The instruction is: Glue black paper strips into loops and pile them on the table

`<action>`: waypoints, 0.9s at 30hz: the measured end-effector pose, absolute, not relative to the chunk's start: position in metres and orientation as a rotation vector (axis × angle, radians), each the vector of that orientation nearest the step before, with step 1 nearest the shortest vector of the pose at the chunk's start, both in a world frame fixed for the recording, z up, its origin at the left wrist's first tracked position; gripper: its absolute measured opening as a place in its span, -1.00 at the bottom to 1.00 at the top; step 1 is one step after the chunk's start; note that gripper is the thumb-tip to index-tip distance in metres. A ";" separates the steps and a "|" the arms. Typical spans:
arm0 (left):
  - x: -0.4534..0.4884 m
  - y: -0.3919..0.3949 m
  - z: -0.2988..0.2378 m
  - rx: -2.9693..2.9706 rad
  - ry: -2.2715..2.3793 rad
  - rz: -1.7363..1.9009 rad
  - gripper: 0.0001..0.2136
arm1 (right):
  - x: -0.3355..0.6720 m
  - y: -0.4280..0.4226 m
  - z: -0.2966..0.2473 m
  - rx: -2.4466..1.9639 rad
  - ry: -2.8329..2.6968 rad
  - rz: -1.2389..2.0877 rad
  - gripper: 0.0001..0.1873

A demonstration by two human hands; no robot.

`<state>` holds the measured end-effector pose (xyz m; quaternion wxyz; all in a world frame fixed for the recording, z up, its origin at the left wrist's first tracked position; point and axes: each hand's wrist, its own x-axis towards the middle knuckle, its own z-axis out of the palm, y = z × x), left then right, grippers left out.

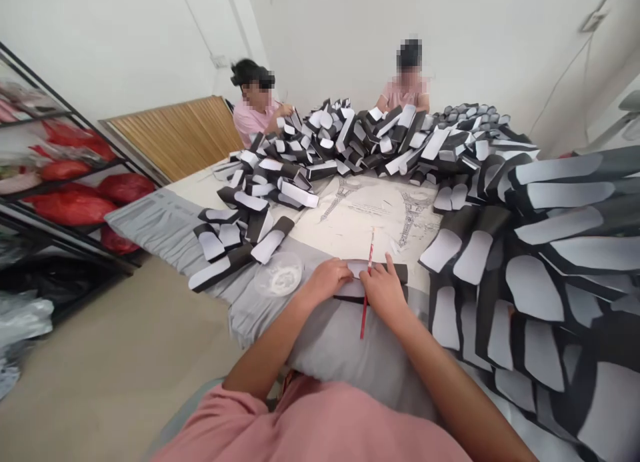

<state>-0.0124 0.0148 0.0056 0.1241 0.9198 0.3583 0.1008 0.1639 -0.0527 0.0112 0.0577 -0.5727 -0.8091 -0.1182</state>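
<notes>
A black-and-white folded card piece (357, 267) lies crosswise on the near side of the table, in front of me. My left hand (329, 280) grips its left end, fingers curled over the edge. My right hand (384, 290) holds a thin red stick (364, 319) with a pale tip pointing away from me, while its fingers also rest on the card piece, index finger stretched out. Just below sits a second similar piece (350, 289), partly covered by my hands. Left of my left hand stands a clear round bowl (279, 275) with white paste-like stuff in it.
Many similar card pieces pile up along the far side (345, 129) and the right (535, 289); a smaller group (240, 235) lies left. Two people in pink sit behind the pile. The printed tabletop cover (370, 202) shows mid-table. A shelf with red bags (75, 202) stands left.
</notes>
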 end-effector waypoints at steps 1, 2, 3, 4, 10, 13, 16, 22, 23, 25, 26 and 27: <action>-0.013 0.015 0.004 2.679 1.041 0.296 -0.79 | 0.164 -0.053 0.012 -1.742 -2.463 -0.329 -0.74; -0.013 0.016 0.003 2.678 1.046 0.299 -0.80 | 0.164 -0.053 0.013 -1.738 -2.473 -0.308 -0.73; -0.013 0.017 0.001 2.676 1.048 0.307 -0.80 | 0.164 -0.053 0.013 -1.736 -2.479 -0.296 -0.71; -0.014 0.018 0.000 2.670 1.053 0.319 -0.81 | 0.163 -0.053 0.013 -1.736 -2.482 -0.290 -0.70; -0.023 0.019 -0.004 2.596 1.122 0.440 -0.82 | 0.162 -0.053 0.012 -1.742 -2.511 -0.314 -0.67; -0.028 0.014 -0.004 2.589 1.160 0.536 -0.81 | 0.162 -0.054 0.010 -1.726 -2.502 -0.345 -0.68; -0.028 0.006 -0.002 2.610 1.221 0.543 -0.84 | 0.162 -0.054 0.007 -1.717 -2.488 -0.377 -0.66; -0.015 0.002 0.007 2.665 1.331 0.460 -0.85 | 0.162 -0.054 0.007 -1.709 -2.478 -0.357 -0.65; -0.014 0.002 0.009 2.677 1.320 0.432 -0.84 | 0.162 -0.054 0.008 -1.707 -2.480 -0.355 -0.66; -0.015 0.002 0.013 2.681 1.287 0.393 -0.83 | 0.162 -0.054 0.010 -1.706 -2.483 -0.355 -0.67; -0.016 0.001 0.013 2.679 1.275 0.387 -0.84 | 0.163 -0.054 0.011 -1.707 -2.482 -0.360 -0.67; -0.017 0.001 0.012 2.668 1.265 0.404 -0.85 | 0.163 -0.054 0.011 -1.703 -2.479 -0.371 -0.67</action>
